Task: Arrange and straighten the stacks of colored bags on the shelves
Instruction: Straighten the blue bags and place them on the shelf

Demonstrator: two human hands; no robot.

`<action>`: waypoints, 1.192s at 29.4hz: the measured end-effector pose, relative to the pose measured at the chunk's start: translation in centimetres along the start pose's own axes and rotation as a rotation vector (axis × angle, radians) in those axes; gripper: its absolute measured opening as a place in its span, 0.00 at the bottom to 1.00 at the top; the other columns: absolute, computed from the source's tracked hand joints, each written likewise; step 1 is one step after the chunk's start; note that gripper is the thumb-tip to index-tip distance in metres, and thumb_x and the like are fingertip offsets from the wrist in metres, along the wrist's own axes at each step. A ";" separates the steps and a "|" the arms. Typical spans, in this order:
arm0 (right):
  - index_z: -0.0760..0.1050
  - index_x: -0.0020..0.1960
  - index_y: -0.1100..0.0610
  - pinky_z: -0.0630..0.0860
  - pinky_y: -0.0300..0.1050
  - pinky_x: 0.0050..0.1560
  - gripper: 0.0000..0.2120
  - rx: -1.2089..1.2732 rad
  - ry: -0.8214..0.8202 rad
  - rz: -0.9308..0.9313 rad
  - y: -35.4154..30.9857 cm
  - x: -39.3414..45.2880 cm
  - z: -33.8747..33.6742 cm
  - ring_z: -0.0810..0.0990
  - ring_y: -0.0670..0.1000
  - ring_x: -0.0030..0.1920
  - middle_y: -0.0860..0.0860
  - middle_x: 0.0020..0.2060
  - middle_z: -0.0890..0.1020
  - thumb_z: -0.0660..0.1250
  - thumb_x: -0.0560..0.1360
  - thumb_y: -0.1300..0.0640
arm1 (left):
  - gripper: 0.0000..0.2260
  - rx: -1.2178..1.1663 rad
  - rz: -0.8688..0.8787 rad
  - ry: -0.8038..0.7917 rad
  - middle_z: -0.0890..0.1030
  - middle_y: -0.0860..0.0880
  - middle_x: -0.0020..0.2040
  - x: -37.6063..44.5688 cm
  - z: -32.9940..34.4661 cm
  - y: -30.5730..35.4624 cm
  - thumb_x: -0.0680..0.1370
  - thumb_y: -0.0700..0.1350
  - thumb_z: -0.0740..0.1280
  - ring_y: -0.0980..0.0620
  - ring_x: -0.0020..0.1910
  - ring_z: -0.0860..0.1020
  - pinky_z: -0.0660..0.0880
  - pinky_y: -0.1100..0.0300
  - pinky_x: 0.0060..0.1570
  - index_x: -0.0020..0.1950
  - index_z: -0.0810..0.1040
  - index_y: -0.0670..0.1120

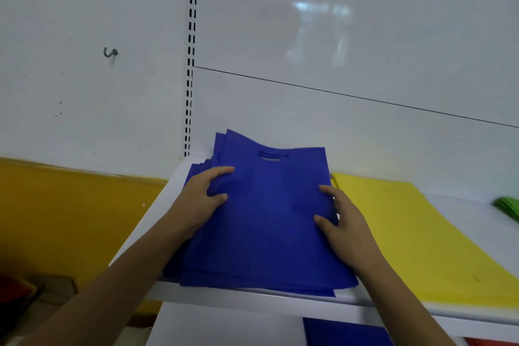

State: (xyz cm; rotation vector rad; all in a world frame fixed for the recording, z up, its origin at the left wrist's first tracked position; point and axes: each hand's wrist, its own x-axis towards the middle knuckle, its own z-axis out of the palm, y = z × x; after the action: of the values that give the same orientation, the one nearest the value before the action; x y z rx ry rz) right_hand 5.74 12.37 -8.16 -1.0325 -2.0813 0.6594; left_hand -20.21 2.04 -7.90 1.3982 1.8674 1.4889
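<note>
A stack of blue bags [264,222] with cut-out handles lies on the white shelf [252,303], its layers fanned out unevenly at the left and front. My left hand [202,199] grips the stack's left edge, thumb on top. My right hand [342,222] grips the right edge, fingers curled over the top bag. Right of the blue stack lies a flat stack of yellow bags [415,236]. A few green bags [508,205] show at the far right edge.
The white back panel [337,50] and a slotted upright [191,64] stand behind the shelf. More blue bags [342,331] sit on the shelf below. A yellow-and-white wall [70,205] is at the left, and red items [14,298] lie low left.
</note>
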 end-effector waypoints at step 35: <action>0.70 0.67 0.51 0.69 0.38 0.58 0.23 -0.336 -0.131 0.057 -0.2 -1.1 0.0 0.74 0.47 0.60 0.47 0.63 0.76 0.69 0.74 0.49 | 0.30 0.972 -0.223 -0.188 0.67 0.42 0.71 -1.6 2.2 0.2 0.80 0.58 0.54 0.44 0.70 0.65 0.59 0.48 0.72 0.76 0.53 0.41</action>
State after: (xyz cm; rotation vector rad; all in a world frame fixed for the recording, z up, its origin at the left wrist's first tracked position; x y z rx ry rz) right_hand 6.16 11.37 -8.46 -1.2660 -2.3380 0.4217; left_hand -17.74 1.75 -9.02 1.5164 2.6282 0.2711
